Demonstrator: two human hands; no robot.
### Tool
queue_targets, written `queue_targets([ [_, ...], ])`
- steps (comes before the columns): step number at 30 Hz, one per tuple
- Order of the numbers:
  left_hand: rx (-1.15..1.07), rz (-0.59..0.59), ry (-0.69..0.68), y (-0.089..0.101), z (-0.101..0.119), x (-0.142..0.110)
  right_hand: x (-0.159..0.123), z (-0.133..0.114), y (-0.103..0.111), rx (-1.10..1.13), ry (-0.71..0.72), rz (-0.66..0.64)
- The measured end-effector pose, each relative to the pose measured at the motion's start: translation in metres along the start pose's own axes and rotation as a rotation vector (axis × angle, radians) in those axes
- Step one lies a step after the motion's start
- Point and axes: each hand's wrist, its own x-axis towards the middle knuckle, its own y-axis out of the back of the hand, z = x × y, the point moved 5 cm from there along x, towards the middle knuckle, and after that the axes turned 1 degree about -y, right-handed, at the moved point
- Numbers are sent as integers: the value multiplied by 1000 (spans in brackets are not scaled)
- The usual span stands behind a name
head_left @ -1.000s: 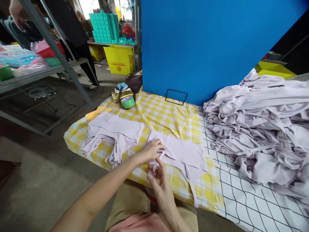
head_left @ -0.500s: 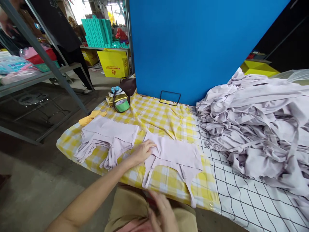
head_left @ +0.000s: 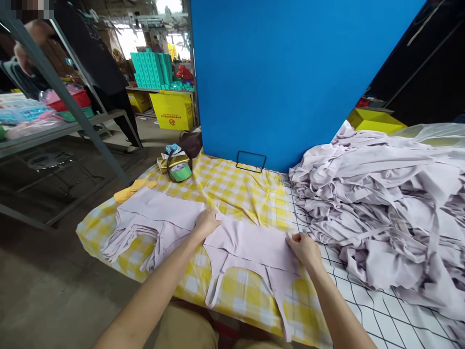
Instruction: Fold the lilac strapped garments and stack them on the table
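A pale lilac camisole lies spread on a yellow checked cloth, its straps pointing toward me. My left hand is closed on its upper left corner. At the upper right corner, my right hand pinches the edge between thumb and fingers. Just left of my left hand lies a stack of camisoles in the same fabric, laid the same way round. The fingertips of my left hand are partly hidden.
A large heap of lilac garments covers the right side. Behind stands a blue panel with a black wire frame before it. Green tape and yellow fabric lie at left. A person in black stands beyond the metal rack.
My right hand has risen from my lap to the camisole's upper right corner and gripped it. My left hand has shifted to its upper left corner. The view has tilted up slightly.
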Motion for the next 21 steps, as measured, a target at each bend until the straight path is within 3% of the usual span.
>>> queue_targets([
  [15,-444,128,-108,0,2,-11,-16,-7,17,287,177,210],
  [21,-672,117,-343,13,13,-27,-24,-11,27,319,254,268],
])
